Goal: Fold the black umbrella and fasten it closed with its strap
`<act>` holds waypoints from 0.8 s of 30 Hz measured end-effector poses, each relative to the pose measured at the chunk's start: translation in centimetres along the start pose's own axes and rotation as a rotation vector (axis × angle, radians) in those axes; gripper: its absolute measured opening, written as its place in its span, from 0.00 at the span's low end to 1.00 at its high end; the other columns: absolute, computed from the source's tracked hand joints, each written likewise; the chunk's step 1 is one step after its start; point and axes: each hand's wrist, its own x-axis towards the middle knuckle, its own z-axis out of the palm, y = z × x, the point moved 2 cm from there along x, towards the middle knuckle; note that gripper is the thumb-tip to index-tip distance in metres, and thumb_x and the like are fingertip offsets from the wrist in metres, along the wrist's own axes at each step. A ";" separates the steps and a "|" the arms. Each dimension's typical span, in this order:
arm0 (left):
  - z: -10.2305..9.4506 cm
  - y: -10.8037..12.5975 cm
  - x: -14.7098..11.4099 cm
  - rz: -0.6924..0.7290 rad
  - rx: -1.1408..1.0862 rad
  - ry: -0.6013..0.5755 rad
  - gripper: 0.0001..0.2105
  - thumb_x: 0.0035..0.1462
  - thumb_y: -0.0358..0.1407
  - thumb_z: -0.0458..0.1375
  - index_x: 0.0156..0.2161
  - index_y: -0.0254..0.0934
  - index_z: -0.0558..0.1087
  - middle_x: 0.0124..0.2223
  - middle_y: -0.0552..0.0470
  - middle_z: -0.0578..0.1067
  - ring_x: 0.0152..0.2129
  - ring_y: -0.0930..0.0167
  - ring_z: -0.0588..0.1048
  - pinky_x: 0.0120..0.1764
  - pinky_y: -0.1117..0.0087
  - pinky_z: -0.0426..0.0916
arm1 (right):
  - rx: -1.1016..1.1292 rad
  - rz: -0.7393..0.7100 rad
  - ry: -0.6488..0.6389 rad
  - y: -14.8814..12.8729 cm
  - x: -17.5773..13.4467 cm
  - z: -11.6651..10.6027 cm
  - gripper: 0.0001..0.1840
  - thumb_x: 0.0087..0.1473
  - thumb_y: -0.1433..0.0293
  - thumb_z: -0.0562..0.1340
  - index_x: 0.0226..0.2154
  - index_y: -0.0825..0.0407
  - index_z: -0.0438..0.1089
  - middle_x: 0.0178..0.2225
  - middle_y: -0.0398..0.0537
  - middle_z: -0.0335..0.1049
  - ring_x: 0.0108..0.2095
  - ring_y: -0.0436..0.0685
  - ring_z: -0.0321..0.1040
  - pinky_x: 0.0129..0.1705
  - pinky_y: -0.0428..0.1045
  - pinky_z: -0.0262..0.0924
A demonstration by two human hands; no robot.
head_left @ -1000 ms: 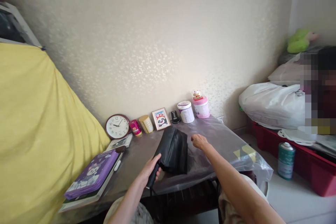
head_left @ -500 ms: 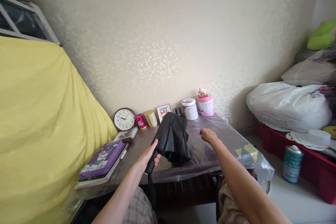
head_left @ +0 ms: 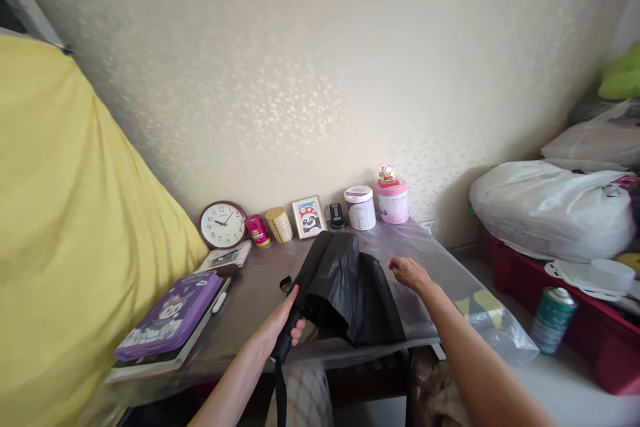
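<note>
A black folding umbrella (head_left: 335, 280) lies tilted over the table, its loose canopy hanging in folds toward the front edge. My left hand (head_left: 287, 327) is wrapped round its black handle, and a wrist strap dangles below. To the right of the canopy is my right hand (head_left: 410, 273), apart from the fabric. Its fingers are curled in and I see nothing in them.
Along the wall stand a round clock (head_left: 223, 225), a pink can (head_left: 257, 230), a yellow-lidded can (head_left: 279, 225), a framed panda picture (head_left: 309, 217) and two tubs (head_left: 360, 208). A purple case (head_left: 167, 317) lies on books at left. A spray can (head_left: 553, 320) stands right.
The umbrella's canopy has spread wider and dropped to the right, with a strap loop now showing near its left side. My right hand has shifted slightly right and down. The view has shifted slightly.
</note>
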 end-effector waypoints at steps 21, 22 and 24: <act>-1.8 -3.2 1.6 0.298 0.886 0.337 0.24 0.59 0.39 0.42 0.60 0.40 0.52 0.52 0.41 0.69 0.43 0.63 0.72 0.40 0.66 0.65 | -0.049 -0.029 -0.086 1.1 0.3 0.2 0.18 0.53 0.74 0.49 0.41 0.49 0.70 0.39 0.49 0.73 0.41 0.56 0.68 0.37 0.46 0.55; -1.7 -3.2 1.8 0.259 0.898 0.328 0.24 0.60 0.38 0.41 0.61 0.39 0.51 0.49 0.41 0.71 0.41 0.63 0.73 0.39 0.65 0.65 | -0.057 -0.033 -0.081 0.9 0.2 0.2 0.18 0.53 0.73 0.49 0.41 0.49 0.70 0.39 0.50 0.73 0.41 0.56 0.68 0.37 0.46 0.55; -1.8 -3.3 2.0 0.180 0.886 0.324 0.24 0.61 0.38 0.39 0.62 0.39 0.48 0.42 0.42 0.75 0.37 0.62 0.75 0.37 0.65 0.64 | -0.074 -0.044 -0.077 0.6 0.2 0.3 0.18 0.53 0.74 0.49 0.41 0.49 0.70 0.39 0.50 0.73 0.41 0.56 0.68 0.38 0.46 0.55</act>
